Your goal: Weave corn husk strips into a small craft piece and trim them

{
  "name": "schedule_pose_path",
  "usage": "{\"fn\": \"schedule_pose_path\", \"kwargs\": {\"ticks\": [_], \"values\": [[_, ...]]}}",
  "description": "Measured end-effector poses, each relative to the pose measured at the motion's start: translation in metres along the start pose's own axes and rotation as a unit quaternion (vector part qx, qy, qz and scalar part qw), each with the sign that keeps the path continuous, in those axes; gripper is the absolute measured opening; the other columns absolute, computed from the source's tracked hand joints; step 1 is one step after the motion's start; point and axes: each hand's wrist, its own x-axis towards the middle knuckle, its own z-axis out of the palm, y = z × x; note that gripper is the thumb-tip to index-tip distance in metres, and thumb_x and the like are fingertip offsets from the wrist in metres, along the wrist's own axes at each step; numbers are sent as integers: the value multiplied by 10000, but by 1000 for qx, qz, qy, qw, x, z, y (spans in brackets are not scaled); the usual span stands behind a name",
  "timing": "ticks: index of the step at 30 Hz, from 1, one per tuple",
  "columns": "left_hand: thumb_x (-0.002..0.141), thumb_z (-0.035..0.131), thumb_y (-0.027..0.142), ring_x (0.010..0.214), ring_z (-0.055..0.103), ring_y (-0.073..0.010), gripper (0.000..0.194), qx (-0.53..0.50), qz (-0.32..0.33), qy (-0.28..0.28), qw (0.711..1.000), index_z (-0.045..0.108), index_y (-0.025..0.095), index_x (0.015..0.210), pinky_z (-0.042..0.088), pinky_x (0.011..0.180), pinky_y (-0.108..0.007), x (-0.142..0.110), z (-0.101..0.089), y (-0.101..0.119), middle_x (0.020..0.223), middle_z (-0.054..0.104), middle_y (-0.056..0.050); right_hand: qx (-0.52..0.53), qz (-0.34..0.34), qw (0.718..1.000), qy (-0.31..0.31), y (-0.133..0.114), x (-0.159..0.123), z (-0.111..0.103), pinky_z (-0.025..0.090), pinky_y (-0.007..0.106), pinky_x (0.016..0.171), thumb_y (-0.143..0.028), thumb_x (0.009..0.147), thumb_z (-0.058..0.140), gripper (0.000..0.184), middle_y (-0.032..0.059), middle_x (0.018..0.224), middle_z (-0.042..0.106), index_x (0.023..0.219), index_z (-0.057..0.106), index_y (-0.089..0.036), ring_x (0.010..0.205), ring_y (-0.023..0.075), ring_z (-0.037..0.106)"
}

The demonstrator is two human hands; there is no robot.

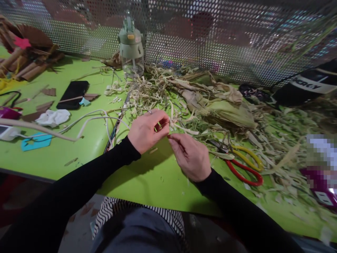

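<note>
My left hand (149,130), with a ring on one finger, pinches a small bundle of pale corn husk strips (172,122). Its loose ends stick out to the right and upward. My right hand (191,157) is closed just below and right of it, thumb and forefinger pressed together near the left fingertips. What those fingers grip is too small to make out. Scissors (244,168) with one red and one yellow handle lie right of my right hand, blades pointing toward it. Behind both hands are shredded husk (147,91) and larger dried corn husks (226,109).
A green water bottle (131,49) stands at the back against a perforated metal screen (189,38). On the left are a black phone (73,95), a white cable (91,117), crumpled tissue (52,117) and a blue tag (37,141). Husk scraps cover the green table's right side.
</note>
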Motion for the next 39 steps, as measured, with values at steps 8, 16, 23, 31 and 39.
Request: {"fn": "schedule_pose_path", "kwargs": {"ticks": [8,16,23,31,39], "values": [[861,472,188,623,553,-94,175,139,228,-180,947,640,182,911,319,477,-197,-2,-6,-2,854,666,-24,8,26,1000,-9,9,15,-36,411,217,527,-233,851,613,98,-1,662,661,849,690,-173,552,93,551],[790,585,163,646,581,-83,35,-327,78,-222,915,619,152,787,470,636,-201,-9,1,17,726,650,-19,464,247,797,-296,42,20,-40,307,210,431,-491,666,729,340,-42,562,523,691,595,-179,466,74,428],[787,557,196,525,479,-52,55,-203,-106,-11,973,547,151,758,414,525,-182,-2,14,-1,665,560,27,317,235,914,-97,12,2,2,315,205,443,-383,871,543,221,-43,603,491,787,595,-185,474,72,375],[855,466,168,576,516,-91,175,179,212,-113,954,641,169,857,302,472,-210,-3,3,-4,772,656,-17,-15,70,997,-21,1,9,-35,353,218,490,-269,873,575,157,1,634,640,835,693,-172,506,86,487],[762,577,133,634,557,-78,81,-221,149,-262,928,645,171,785,446,626,-197,-7,-2,12,735,657,-8,389,266,821,-322,32,23,-50,269,210,460,-413,743,692,256,-52,543,499,734,650,-161,475,61,381]]}}
